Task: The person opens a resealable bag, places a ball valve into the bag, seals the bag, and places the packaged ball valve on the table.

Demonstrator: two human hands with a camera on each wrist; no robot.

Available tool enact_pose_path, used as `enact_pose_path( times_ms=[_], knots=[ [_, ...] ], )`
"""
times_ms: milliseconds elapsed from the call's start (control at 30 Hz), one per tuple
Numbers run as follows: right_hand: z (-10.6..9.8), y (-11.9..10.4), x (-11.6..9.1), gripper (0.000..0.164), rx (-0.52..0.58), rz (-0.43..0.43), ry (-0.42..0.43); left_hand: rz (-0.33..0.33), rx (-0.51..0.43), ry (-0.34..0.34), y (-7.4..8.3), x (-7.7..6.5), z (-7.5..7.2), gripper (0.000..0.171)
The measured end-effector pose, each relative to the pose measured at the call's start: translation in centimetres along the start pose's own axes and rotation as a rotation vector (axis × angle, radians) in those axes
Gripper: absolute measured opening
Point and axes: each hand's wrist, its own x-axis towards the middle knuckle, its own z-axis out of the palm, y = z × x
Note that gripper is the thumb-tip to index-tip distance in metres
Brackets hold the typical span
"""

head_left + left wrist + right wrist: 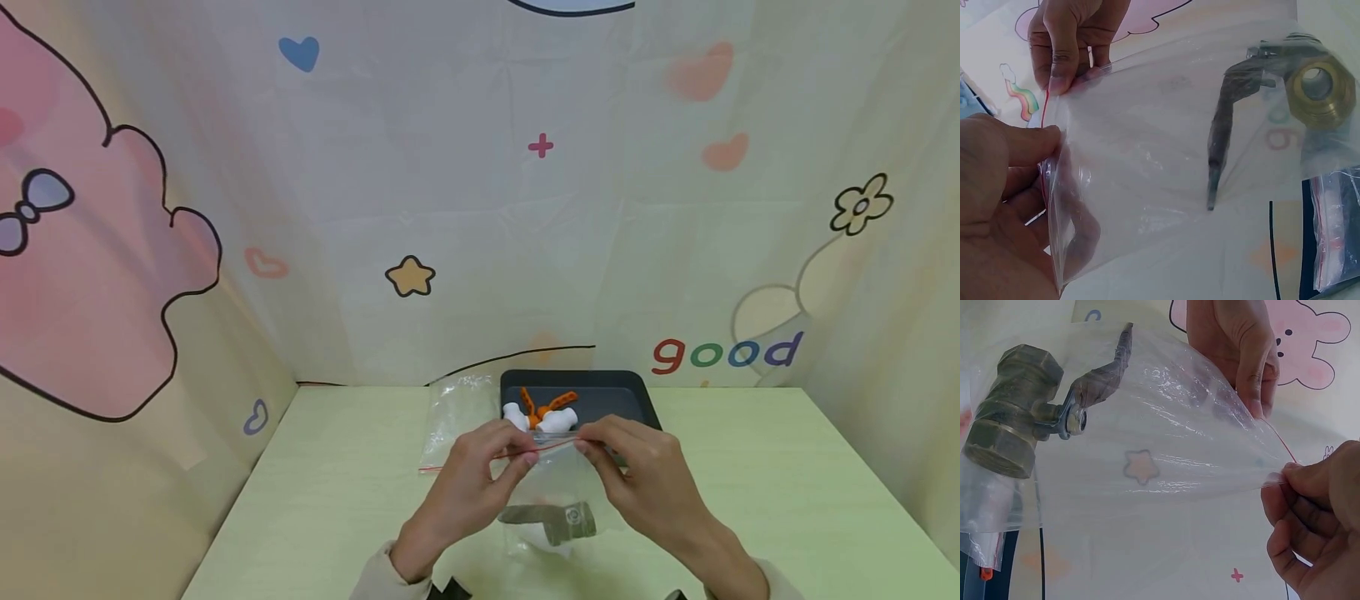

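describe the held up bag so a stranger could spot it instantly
At the back of the table sits a dark tray. Nearer the camera, a clear bag is held up by its red-lined mouth. Unlike the flat bag lying left of the tray, it has a metal valve inside.

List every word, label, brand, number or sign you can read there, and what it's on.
"good": multicoloured lettering on the backdrop.
"+": red plus sign, also on the backdrop.
Clear bag and the valve inside it: no lettering I can make out.
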Motion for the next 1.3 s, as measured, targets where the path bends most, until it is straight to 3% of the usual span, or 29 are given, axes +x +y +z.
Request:
enact_pose_path(
  times_ms=[133, 333, 600, 933, 1133, 1300],
  knots=[
    [0.2, 0.0, 0.0, 0.024, -0.01, 0.008, -0.003, -0.011, 0.013, 0.003, 0.1, -0.1, 0.0, 0.006],
    [0.4, -0.1, -0.1, 0.024, -0.006, 0.0, -0.005, -0.035, -0.056, -0.013, 0.4, 0.1, 0.5, 0.009],
    [1.0, 0.0, -0.3, 0.014, 0.021, -0.042, 0.005, 0.054, 0.01, 0.046, 0.3, 0.4, 1.1, 0.006],
    [1.0, 0.1, -0.2, 0.025, 0.011, -0.044, 0.013, 0.001, 0.028, 0.012, 0.3, 0.3, 1.0, 0.014],
    [0.4, 0.3, -0.2, 0.027, 0.002, -0.03, 0.028, -0.047, 0.034, 0.009, -0.3, -0.2, 0.3, 0.007],
    [0.3, 0.3, -0.2, 0.027, 0.011, -0.023, 0.022, -0.016, 0.039, 0.007, -0.4, -0.2, 0.1, 0.01]
  ],
)
